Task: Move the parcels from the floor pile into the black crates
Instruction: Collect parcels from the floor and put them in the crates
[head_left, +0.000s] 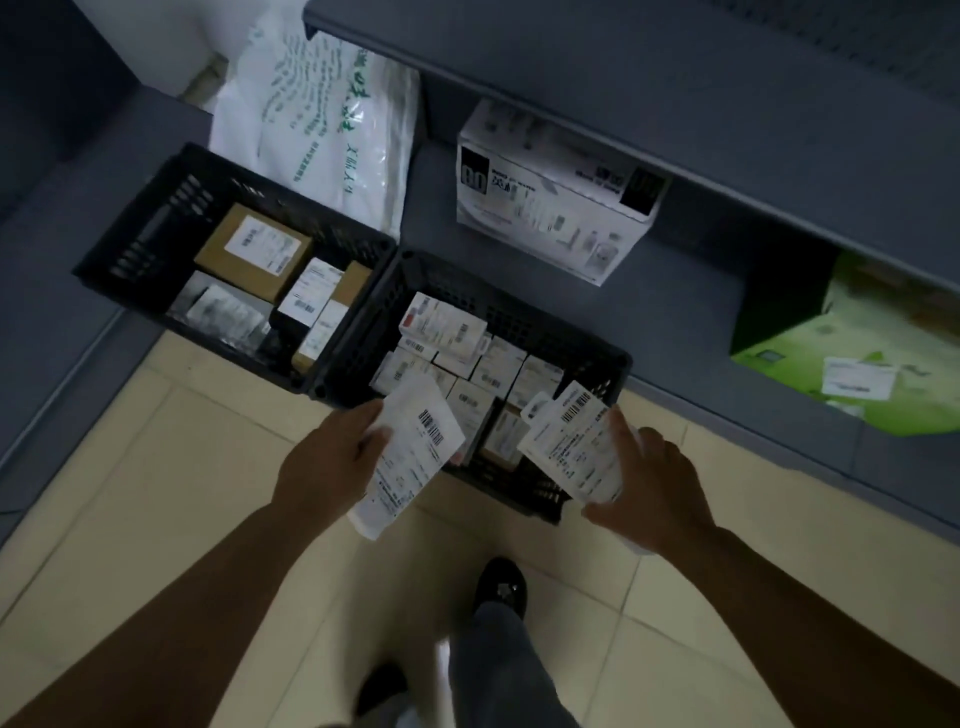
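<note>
Two black slotted crates stand side by side on the floor against a grey shelf unit. The left crate (140, 228) holds brown cardboard boxes and labelled packets. The right crate (524, 499) is packed with several small white labelled boxes. My left hand (332, 462) grips a long white parcel with a barcode label (410, 457) over the right crate's near left corner. My right hand (649, 488) holds a second white labelled parcel (571, 441) above that crate's near right side.
A white plastic bag with green print (322, 119) leans behind the crates. On the low grey shelf sit a white printed carton (550, 208) and a green box (852, 358). Beige floor tiles (182, 493) lie below, with my shoes (498, 587) near the right crate.
</note>
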